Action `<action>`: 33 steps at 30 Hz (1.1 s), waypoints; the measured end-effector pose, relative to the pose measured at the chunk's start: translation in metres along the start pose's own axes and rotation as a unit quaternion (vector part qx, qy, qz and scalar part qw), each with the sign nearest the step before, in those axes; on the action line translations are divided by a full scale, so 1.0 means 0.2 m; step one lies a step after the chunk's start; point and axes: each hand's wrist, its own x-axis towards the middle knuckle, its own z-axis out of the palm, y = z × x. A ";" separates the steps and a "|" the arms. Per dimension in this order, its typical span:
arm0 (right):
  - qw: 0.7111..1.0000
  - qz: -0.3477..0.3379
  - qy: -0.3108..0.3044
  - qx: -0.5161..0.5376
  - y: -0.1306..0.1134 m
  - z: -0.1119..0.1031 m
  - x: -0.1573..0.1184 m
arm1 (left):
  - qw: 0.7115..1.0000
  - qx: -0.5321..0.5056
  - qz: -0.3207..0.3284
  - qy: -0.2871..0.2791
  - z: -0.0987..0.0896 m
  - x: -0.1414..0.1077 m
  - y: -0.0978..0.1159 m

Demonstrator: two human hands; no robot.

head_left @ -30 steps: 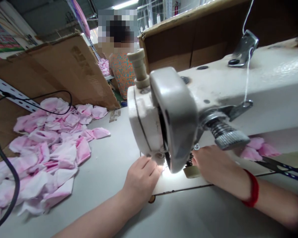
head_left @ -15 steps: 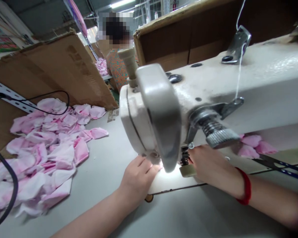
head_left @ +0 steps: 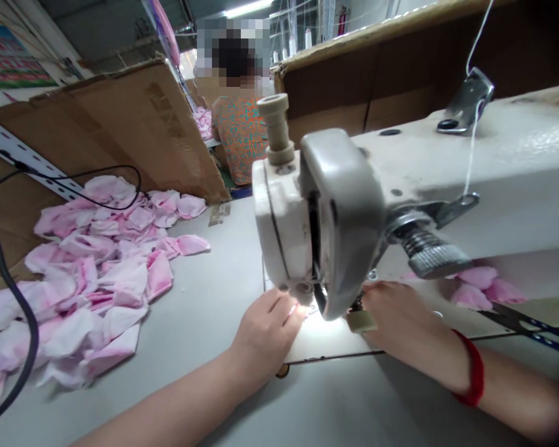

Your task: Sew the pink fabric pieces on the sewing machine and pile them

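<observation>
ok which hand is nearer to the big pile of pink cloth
Left. The left hand is just right of the pink cloth pile, by the sewing machine head; the right hand is farther right, past that head.

Grey table [head_left: 214,292]: pink-white fabric pieces [head_left: 116,273], sewing machine [head_left: 326,217].

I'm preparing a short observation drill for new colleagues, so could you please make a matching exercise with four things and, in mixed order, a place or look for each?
1. Left hand
2. Right hand
3. Pink-and-white cloth pile
4. Person in the background

A. Red band at the wrist
B. Patterned orange-and-blue top
C. Bare wrist
D. On the table, before cardboard

Pairs: 1-C, 2-A, 3-D, 4-B
</observation>
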 end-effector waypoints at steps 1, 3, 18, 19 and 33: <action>1.000 -0.003 -0.005 0.001 0.00 0.01 0.00 | 1.000 -0.004 -0.001 -0.002 0.00 0.00 0.00; 1.000 -0.004 -0.008 0.002 0.00 0.02 0.01 | 1.000 -0.011 -0.002 -0.005 0.00 0.01 0.00; 0.998 0.001 0.064 -0.011 0.00 0.03 0.00 | 0.994 0.064 0.079 0.035 0.02 -0.03 0.01; 0.998 0.000 0.066 -0.016 0.00 0.02 0.00 | 0.994 0.071 0.076 0.040 0.02 -0.02 0.01; 0.999 -0.004 0.010 0.046 -0.01 -0.01 -0.03 | 0.990 -0.133 0.038 -0.023 -0.03 -0.01 -0.10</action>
